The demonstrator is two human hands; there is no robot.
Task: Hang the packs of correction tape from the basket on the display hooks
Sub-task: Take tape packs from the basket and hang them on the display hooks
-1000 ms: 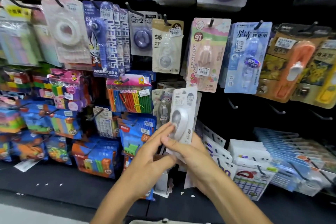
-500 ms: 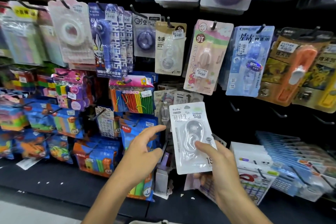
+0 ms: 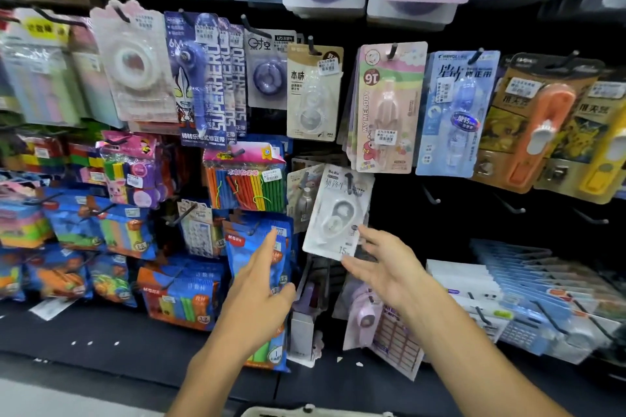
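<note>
You see a white correction tape pack [image 3: 337, 213] hanging tilted on a black hook [image 3: 349, 179], its lower end swung left. The basket's pale rim [image 3: 305, 411] peeks in at the bottom edge.

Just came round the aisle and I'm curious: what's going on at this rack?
A person is stocking a shop display. A white pack of correction tape hangs tilted on a hook in the middle row. The right hand is open just below it, fingertips at its lower edge; the left hand is open and holds nothing. Empty hooks stand to the right.
</note>
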